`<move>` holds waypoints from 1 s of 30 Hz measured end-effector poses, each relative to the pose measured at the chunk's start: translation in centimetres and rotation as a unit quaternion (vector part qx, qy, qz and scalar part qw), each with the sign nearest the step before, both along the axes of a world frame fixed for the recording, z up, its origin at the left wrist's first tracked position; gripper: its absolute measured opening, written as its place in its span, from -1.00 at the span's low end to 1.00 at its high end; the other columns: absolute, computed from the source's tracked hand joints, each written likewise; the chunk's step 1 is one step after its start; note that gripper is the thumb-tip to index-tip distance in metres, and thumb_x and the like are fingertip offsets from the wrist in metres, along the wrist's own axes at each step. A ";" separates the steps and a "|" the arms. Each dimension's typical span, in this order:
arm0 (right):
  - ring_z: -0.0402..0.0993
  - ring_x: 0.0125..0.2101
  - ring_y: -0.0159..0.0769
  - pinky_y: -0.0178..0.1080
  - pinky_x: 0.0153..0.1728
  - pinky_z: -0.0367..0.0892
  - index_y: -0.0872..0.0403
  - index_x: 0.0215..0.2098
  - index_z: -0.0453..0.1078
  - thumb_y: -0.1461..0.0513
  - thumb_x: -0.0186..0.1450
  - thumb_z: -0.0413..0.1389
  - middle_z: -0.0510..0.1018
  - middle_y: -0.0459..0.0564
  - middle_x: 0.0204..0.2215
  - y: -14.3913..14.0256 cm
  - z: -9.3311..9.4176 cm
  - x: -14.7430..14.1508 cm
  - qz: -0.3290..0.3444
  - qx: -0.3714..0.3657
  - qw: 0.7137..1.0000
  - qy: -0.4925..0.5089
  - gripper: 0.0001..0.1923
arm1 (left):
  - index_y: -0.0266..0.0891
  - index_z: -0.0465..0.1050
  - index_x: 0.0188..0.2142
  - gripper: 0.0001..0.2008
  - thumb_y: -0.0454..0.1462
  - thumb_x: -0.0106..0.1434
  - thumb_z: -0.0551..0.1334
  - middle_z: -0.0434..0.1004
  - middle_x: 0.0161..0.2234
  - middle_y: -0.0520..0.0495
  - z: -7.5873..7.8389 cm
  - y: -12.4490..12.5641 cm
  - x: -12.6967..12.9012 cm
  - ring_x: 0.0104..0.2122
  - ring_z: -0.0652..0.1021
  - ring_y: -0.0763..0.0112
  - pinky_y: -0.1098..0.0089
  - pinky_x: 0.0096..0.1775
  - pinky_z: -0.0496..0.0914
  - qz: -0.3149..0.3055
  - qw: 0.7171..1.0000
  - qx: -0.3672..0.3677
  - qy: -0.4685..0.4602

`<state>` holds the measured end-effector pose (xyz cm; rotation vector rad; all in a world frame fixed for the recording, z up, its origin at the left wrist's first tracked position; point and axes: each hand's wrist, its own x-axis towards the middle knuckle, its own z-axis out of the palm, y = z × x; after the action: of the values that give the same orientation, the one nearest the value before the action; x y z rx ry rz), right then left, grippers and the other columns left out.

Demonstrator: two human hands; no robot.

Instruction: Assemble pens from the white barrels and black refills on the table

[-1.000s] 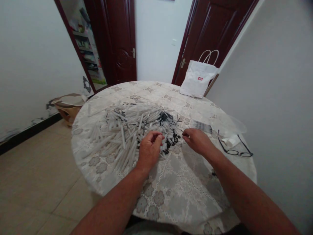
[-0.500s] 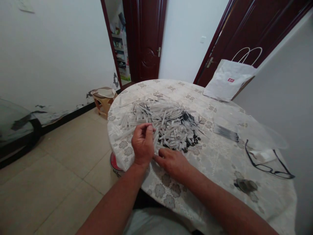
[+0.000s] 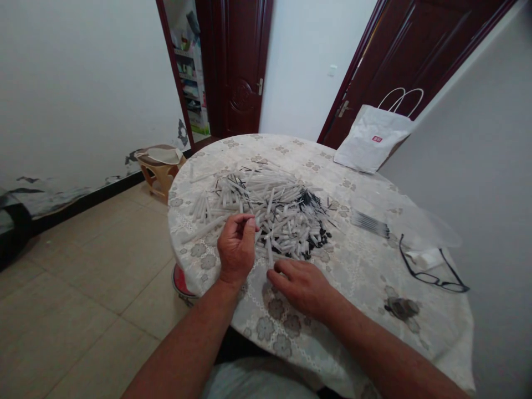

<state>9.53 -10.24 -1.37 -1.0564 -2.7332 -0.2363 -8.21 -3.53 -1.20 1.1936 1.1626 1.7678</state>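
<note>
A big heap of white plastic tubes (image 3: 266,202) mixed with thin black rods lies on the round table (image 3: 357,277), which has a lace cloth. Small black parts (image 3: 316,241) sit at the heap's near right edge. My left hand (image 3: 236,246) hovers at the heap's near edge, its fingers curled in and the thumb pressed to the fingertips. Anything inside that pinch is hidden. My right hand (image 3: 301,284) lies flat on the cloth just in front of the heap. Its fingertips rest beside a single white tube (image 3: 270,256).
A bundle of dark rods (image 3: 369,223), a clear plastic bag (image 3: 424,227), black glasses (image 3: 434,274) and a small dark heap (image 3: 401,307) lie at the right. A white paper bag (image 3: 372,138) leans at the far edge. A wooden stool (image 3: 160,166) stands on the floor to the left.
My right hand moved from the heap's right side to the cloth in front of it, close to my left hand. My left hand lifted off the heap, and my head turned left.
</note>
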 end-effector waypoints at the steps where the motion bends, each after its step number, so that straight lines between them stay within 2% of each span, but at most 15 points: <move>1: 0.41 -0.37 -0.31 -0.29 -0.37 0.27 0.01 -0.13 0.42 0.30 0.43 -0.02 0.54 -0.04 -0.30 -0.3 -0.1 0.8 -0.022 0.010 0.999 0.041 -0.82 | -0.19 0.46 -0.18 -0.80 -0.12 0.32 0.26 0.52 -0.42 0.02 0.0 -0.1 0.1 -0.50 0.49 0.47 0.48 -0.44 0.36 -0.019 1.000 -0.003 0.001; 3: 0.47 -0.36 -0.32 -0.30 -0.32 0.33 0.02 -0.12 0.41 0.32 0.42 -0.03 0.57 -0.01 -0.27 -0.8 -0.2 2.0 -0.072 0.024 0.984 0.161 -0.81 | -0.19 0.46 -0.22 -0.80 -0.10 0.33 0.25 0.51 -0.46 0.04 0.0 -0.2 0.2 -0.56 0.44 0.51 0.49 -0.49 0.32 -0.066 0.998 -0.010 0.002; 4: 0.49 -0.36 -0.33 -0.30 -0.30 0.36 0.02 -0.11 0.40 0.31 0.42 0.00 0.58 -0.01 -0.28 -0.9 -0.2 2.4 -0.105 0.032 0.968 0.226 -0.83 | -0.19 0.46 -0.24 -0.79 -0.09 0.33 0.25 0.51 -0.48 0.04 0.0 -0.3 0.3 -0.59 0.42 0.52 0.49 -0.51 0.31 -0.094 0.995 -0.017 0.002; 8: 0.52 -0.45 -0.34 -0.31 -0.36 0.40 0.01 -0.09 0.39 0.23 0.38 0.14 0.60 -0.05 -0.35 -0.3 0.1 2.3 -0.241 0.041 0.875 0.417 -0.87 | -0.22 0.48 -0.31 -0.69 -0.03 0.34 0.22 0.56 -0.48 -0.01 0.1 -0.4 0.6 -0.65 0.40 0.54 0.51 -0.60 0.24 -0.231 0.970 -0.069 -0.007; 10: 0.54 -0.44 -0.34 -0.31 -0.37 0.40 0.01 -0.08 0.39 0.20 0.37 0.16 0.63 -0.05 -0.33 0.5 0.3 1.6 -0.257 0.024 0.847 0.465 -0.85 | -0.24 0.51 -0.28 -0.66 0.00 0.33 0.22 0.59 -0.44 -0.06 0.1 -0.5 0.9 -0.66 0.41 0.53 0.51 -0.64 0.22 -0.282 0.954 -0.096 -0.017; 11: 0.54 -0.43 -0.34 -0.32 -0.38 0.40 0.02 -0.08 0.39 0.20 0.37 0.16 0.63 -0.05 -0.33 1.0 0.3 1.1 -0.250 0.011 0.843 0.477 -0.84 | -0.25 0.52 -0.25 -0.66 0.01 0.31 0.24 0.60 -0.42 -0.08 0.1 -0.4 1.0 -0.65 0.43 0.53 0.52 -0.66 0.22 -0.298 0.949 -0.105 -0.023; 14: 0.49 -0.48 -0.37 -0.32 -0.41 0.37 0.02 -0.08 0.40 0.21 0.37 0.13 0.60 -0.08 -0.36 2.4 0.1 -0.3 -0.207 -0.021 0.856 0.474 -0.85 | -0.27 0.52 -0.25 -0.65 0.00 0.27 0.29 0.59 -0.39 -0.09 0.1 -0.2 1.2 -0.62 0.45 0.51 0.51 -0.65 0.27 -0.307 0.943 -0.120 -0.050; 18: 0.45 -0.49 -0.36 -0.31 -0.38 0.37 0.03 -0.07 0.41 0.20 0.39 0.08 0.57 -0.08 -0.37 4.0 -0.2 -1.7 -0.185 -0.042 0.875 0.446 -0.84 | -0.27 0.49 -0.30 -0.66 0.00 0.24 0.33 0.49 -0.48 0.01 -0.3 0.3 1.0 -0.63 0.40 0.56 0.54 -0.64 0.27 -0.247 0.956 -0.119 -0.104; 20: 0.45 -0.47 -0.35 -0.29 -0.33 0.38 0.05 -0.01 0.38 0.19 0.40 0.08 0.56 -0.05 -0.32 4.5 -0.2 -2.2 -0.188 -0.038 0.890 0.413 -0.78 | -0.25 0.46 -0.29 -0.66 0.00 0.24 0.32 0.45 -0.51 0.05 -0.6 0.5 0.9 -0.64 0.37 0.58 0.55 -0.63 0.25 -0.217 0.959 -0.115 -0.138; 22: 0.46 -0.40 -0.32 -0.28 -0.28 0.37 0.08 0.08 0.36 0.18 0.41 0.07 0.55 0.02 -0.23 4.8 0.0 -2.5 -0.194 -0.030 0.921 0.337 -0.70 | -0.22 0.41 -0.29 -0.67 0.00 0.25 0.31 0.41 -0.53 0.09 -0.7 0.6 0.8 -0.65 0.36 0.59 0.56 -0.63 0.25 -0.189 0.962 -0.105 -0.169; 25: 0.47 -0.32 -0.26 -0.30 -0.32 0.31 0.03 0.12 0.38 0.13 0.44 0.05 0.52 0.07 -0.18 5.0 0.3 -3.0 -0.214 -0.030 0.963 0.160 -0.67 | -0.18 0.33 -0.29 -0.67 0.02 0.26 0.28 0.39 -0.52 0.12 -0.6 0.7 0.7 -0.63 0.39 0.56 0.55 -0.62 0.29 -0.153 0.963 -0.091 -0.204; 27: 0.47 -0.30 -0.25 -0.32 -0.37 0.26 0.00 0.07 0.43 0.12 0.45 0.03 0.52 0.07 -0.20 5.1 0.4 -3.3 -0.231 -0.034 0.970 0.068 -0.71 | -0.17 0.31 -0.29 -0.65 0.04 0.26 0.27 0.40 -0.50 0.12 -0.5 0.8 0.8 -0.61 0.41 0.54 0.54 -0.63 0.31 -0.142 0.961 -0.088 -0.219; 30: 0.48 -0.29 -0.26 -0.34 -0.39 0.23 0.01 -0.08 0.47 0.18 0.46 0.01 0.52 0.06 -0.23 5.2 0.3 -3.5 -0.247 -0.040 0.968 0.013 -0.79 | -0.19 0.30 -0.27 -0.64 0.04 0.27 0.26 0.45 -0.46 0.09 -0.6 0.9 0.8 -0.58 0.46 0.52 0.53 -0.60 0.36 -0.134 0.960 -0.087 -0.230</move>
<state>6.00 -5.04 -1.06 -1.7371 -2.4270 -0.1828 -7.38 -2.64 -1.85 0.7405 0.8177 1.5847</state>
